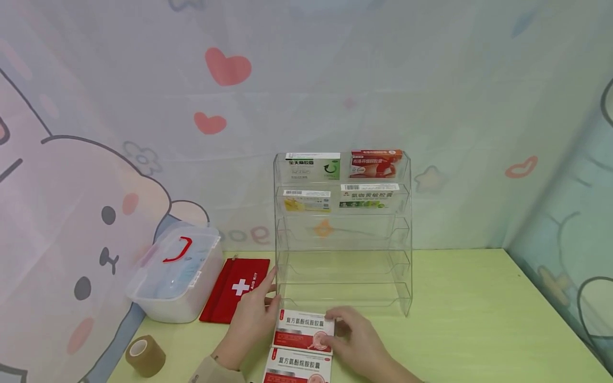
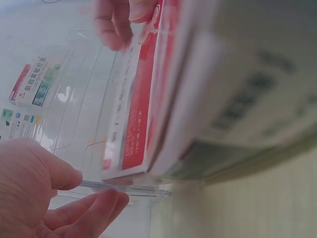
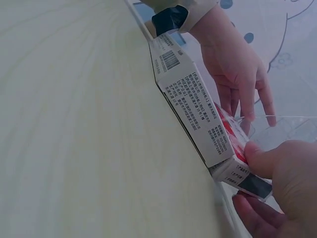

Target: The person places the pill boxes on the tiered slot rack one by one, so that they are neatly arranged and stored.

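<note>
A clear tiered rack (image 1: 342, 294) stands on the table. My left hand (image 1: 251, 316) is at its lower left side; in the left wrist view the thumb and fingers (image 2: 106, 206) pinch the edge of the clear side panel. Just in front of the bottom tier, my right hand (image 1: 359, 340) grips a red-and-white medicine box (image 1: 299, 336) by its right end. Its thumb (image 3: 262, 158) lies on the printed front, with fingertips round the other side. A second box (image 1: 294, 364) of the same print lies nearer the body, partly cut off by the frame.
Medicine boxes stand in the rack's top two tiers, among them a green-and-white one (image 1: 313, 166) and a red one (image 1: 375, 164). To the left are a red first aid pouch (image 1: 234, 290), a white lidded case (image 1: 174, 271) and a brown tape roll (image 1: 146, 356). A printed curtain (image 1: 455, 106) hangs behind.
</note>
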A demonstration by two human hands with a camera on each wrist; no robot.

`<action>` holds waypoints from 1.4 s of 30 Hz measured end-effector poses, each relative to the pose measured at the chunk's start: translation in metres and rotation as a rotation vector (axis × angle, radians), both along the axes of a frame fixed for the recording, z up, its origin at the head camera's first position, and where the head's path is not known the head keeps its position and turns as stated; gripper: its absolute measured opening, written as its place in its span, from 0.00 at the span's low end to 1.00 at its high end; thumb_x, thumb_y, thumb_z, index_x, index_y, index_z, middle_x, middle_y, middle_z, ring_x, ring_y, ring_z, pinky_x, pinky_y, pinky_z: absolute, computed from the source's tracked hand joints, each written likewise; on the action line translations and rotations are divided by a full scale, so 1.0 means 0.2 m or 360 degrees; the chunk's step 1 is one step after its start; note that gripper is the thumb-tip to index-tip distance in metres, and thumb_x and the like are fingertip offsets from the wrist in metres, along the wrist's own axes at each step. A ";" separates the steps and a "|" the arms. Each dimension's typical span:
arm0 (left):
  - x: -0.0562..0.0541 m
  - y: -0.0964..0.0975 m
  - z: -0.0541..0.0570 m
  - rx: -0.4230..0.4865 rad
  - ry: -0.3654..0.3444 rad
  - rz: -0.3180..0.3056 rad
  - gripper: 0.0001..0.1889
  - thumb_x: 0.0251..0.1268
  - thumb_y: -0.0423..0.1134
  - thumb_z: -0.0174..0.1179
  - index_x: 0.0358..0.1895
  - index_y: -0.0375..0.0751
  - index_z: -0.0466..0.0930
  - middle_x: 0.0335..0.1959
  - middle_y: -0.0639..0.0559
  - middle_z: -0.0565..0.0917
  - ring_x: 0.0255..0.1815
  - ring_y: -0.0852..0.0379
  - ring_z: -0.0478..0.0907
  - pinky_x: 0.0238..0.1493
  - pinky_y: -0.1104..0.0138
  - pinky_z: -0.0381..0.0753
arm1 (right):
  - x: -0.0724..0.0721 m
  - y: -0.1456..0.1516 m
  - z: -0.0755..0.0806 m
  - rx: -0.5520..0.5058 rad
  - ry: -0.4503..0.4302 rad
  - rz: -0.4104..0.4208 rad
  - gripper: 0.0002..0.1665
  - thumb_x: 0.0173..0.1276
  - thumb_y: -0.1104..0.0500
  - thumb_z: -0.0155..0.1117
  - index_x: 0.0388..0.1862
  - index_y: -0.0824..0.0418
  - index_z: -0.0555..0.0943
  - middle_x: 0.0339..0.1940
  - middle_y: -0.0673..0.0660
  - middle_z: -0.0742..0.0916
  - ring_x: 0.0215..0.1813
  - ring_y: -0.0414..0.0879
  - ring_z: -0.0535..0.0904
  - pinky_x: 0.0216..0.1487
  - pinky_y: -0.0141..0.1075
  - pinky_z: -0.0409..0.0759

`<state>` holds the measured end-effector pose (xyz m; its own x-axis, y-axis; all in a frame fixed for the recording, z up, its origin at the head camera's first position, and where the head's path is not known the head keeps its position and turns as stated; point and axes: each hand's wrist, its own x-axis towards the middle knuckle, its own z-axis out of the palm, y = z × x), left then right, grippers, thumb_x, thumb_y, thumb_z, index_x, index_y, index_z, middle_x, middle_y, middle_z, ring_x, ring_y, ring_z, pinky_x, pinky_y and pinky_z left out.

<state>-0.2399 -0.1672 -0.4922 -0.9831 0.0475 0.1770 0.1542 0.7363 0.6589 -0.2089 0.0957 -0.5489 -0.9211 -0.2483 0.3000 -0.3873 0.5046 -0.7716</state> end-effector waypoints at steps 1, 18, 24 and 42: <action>0.00 0.00 0.00 0.0006 -0.0001 0.0000 0.43 0.76 0.38 0.70 0.89 0.57 0.60 0.66 0.42 0.89 0.51 0.48 0.94 0.52 0.55 0.96 | 0.00 0.00 0.00 -0.0059 -0.0027 0.0005 0.23 0.66 0.51 0.84 0.57 0.50 0.85 0.59 0.48 0.90 0.53 0.41 0.90 0.55 0.34 0.92; -0.01 0.00 -0.01 0.0008 0.0039 -0.0017 0.42 0.76 0.37 0.69 0.89 0.57 0.62 0.65 0.42 0.90 0.50 0.49 0.95 0.54 0.56 0.95 | -0.04 0.08 0.17 -0.0403 0.0033 -0.0091 0.25 0.65 0.73 0.79 0.55 0.50 0.90 0.58 0.48 0.89 0.57 0.43 0.90 0.58 0.32 0.92; -0.02 -0.01 -0.02 0.0002 0.0053 -0.0020 0.42 0.76 0.36 0.70 0.88 0.55 0.62 0.64 0.41 0.91 0.49 0.49 0.95 0.52 0.57 0.95 | -0.14 0.14 0.27 -0.0507 0.0415 -0.0041 0.22 0.62 0.75 0.80 0.54 0.63 0.89 0.60 0.61 0.87 0.58 0.40 0.90 0.53 0.35 0.93; -0.02 -0.02 -0.02 0.0009 0.0077 -0.0022 0.41 0.75 0.35 0.70 0.88 0.54 0.64 0.62 0.40 0.91 0.47 0.48 0.95 0.52 0.55 0.96 | -0.44 0.14 0.72 -0.0529 0.0716 -0.0198 0.17 0.68 0.73 0.77 0.53 0.72 0.85 0.63 0.66 0.83 0.62 0.61 0.89 0.62 0.33 0.89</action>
<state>-0.2446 -0.1706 -0.4970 -0.9726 0.0599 0.2248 0.1962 0.7302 0.6544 -0.2960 0.1229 -0.4052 -0.7007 0.0289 0.7129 -0.6676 0.3258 -0.6694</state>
